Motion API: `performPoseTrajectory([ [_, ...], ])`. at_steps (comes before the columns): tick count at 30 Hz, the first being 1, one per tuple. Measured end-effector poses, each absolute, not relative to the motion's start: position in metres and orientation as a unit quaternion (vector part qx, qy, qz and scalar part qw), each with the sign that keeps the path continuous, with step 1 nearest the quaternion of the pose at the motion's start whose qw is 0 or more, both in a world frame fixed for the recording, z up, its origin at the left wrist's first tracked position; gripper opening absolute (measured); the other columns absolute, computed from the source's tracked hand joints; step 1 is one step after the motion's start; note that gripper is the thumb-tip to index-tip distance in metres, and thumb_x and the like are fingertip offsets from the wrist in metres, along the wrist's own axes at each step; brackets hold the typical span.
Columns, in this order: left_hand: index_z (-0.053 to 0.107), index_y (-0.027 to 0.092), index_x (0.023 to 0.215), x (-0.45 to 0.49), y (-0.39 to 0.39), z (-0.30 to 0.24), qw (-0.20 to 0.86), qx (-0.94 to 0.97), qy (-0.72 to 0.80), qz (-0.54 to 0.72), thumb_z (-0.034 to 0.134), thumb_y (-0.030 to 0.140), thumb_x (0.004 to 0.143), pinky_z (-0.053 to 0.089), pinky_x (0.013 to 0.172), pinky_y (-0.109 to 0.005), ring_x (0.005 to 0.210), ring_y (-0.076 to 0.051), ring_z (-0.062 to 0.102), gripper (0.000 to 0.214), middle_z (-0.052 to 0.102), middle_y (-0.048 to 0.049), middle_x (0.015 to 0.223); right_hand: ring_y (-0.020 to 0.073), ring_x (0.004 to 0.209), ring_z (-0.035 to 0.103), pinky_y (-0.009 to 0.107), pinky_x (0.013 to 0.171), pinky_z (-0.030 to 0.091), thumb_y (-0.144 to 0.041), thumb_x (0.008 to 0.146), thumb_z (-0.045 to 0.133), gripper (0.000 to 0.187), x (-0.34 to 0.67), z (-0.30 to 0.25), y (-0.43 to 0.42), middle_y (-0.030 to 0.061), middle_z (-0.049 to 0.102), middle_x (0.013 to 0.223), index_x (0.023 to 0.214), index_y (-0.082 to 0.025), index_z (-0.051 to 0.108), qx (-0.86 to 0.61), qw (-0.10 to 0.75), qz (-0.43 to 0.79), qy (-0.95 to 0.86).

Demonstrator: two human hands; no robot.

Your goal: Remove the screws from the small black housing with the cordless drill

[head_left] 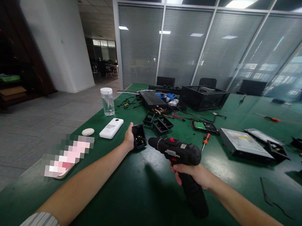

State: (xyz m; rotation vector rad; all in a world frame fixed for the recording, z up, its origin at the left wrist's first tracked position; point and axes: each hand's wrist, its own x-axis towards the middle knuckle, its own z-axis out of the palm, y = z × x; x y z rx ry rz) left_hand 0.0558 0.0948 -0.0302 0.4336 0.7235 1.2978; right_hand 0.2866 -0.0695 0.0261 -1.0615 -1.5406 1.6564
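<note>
A black cordless drill (182, 151) is gripped in my right hand (191, 172), its chuck pointing left. My left hand (129, 138) holds a small black open-topped box (139, 136), tilted so that its inside shows. Small brass-coloured pieces, perhaps screws, lie in the box. The drill's front end is close to the right side of the box; whether they touch, I cannot tell. Just beyond the box, several similar black boxes (160, 126) sit on the green table (139, 200).
On the left are a phone (71, 156), a white oval case (88, 131), a white power bank (111, 128) and a clear cup (108, 102). A black computer case (204, 98) and cables stand behind. An orange screwdriver (206, 139) and a disc drive (244, 143) lie right.
</note>
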Motion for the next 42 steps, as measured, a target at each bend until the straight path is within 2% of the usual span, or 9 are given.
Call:
performPoseTrajectory([
  [14,0.059,0.016,0.072,0.0561,0.0950,-0.0302,0.712,0.207,0.337,0.581,0.050,0.058,0.077,0.051,0.060,-0.034,0.062,-0.022,0.063,0.044,0.059,-0.0045,0.061,0.0112,0.047,0.057,0.025,0.048,0.039,-0.027,0.074,0.061,0.015,0.2865,0.0247,-0.0691,-0.0023,0.059,0.066,0.082,-0.017,0.053,-0.399,0.319,0.621,-0.594],
  [21,0.059,0.017,0.073,0.0557,0.0952,-0.0318,0.708,0.219,0.348,0.574,0.049,0.059,0.075,0.050,0.057,-0.037,0.055,-0.022,0.061,0.043,0.059,-0.0040,0.060,0.0112,0.047,0.056,0.024,0.048,0.039,-0.028,0.073,0.061,0.017,0.2859,0.0274,-0.0702,-0.0020,0.058,0.067,0.082,-0.016,0.053,-0.398,0.320,0.626,-0.589],
  [33,0.058,0.018,0.071,0.0552,0.0959,-0.0322,0.704,0.220,0.338,0.585,0.049,0.049,0.076,0.050,0.058,-0.037,0.054,-0.021,0.060,0.033,0.057,-0.0026,0.058,0.0118,0.048,0.057,0.024,0.049,0.041,-0.030,0.074,0.062,0.019,0.2864,0.0271,-0.0708,-0.0014,0.058,0.066,0.084,-0.015,0.056,-0.403,0.320,0.626,-0.586],
  [42,0.057,0.018,0.071,0.0552,0.0966,-0.0317,0.715,0.212,0.331,0.579,0.049,0.049,0.076,0.049,0.057,-0.035,0.051,-0.019,0.057,0.033,0.056,-0.0017,0.057,0.0120,0.048,0.057,0.024,0.048,0.040,-0.028,0.073,0.062,0.018,0.2865,0.0273,-0.0704,-0.0008,0.059,0.068,0.084,-0.015,0.056,-0.396,0.326,0.634,-0.578],
])
